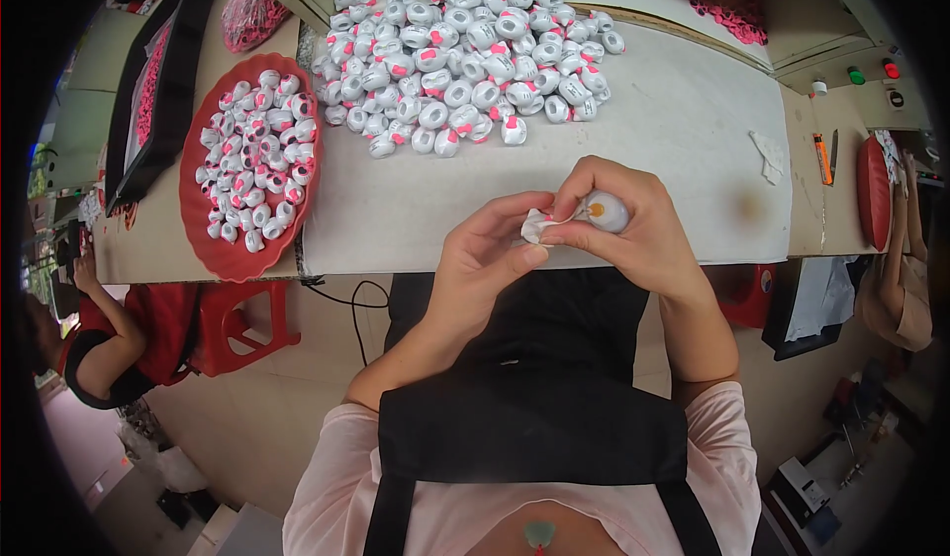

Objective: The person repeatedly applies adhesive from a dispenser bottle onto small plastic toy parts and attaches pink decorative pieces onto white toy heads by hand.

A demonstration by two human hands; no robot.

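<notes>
Over the table's near edge my two hands meet. My left hand [482,256] is closed, its thumb and fingers pinching a small white hollow piece [535,226] with a bit of pink on it. In my right hand [643,222] a small whitish squeeze bottle [612,218] with an orange-yellow tip is gripped against the palm. The right thumb and forefinger also touch the white piece's right side. Beyond my hands lies a big pile of white hollow pieces with pink bows [460,61].
At the left, a red scalloped tray [198,230] holds similar pieces with dark insides. A black bin [148,160] stands farther left. On the right lie a crumpled white cloth [767,155] and an orange cutter [822,158]. Other people sit at both sides, near a red stool [242,328].
</notes>
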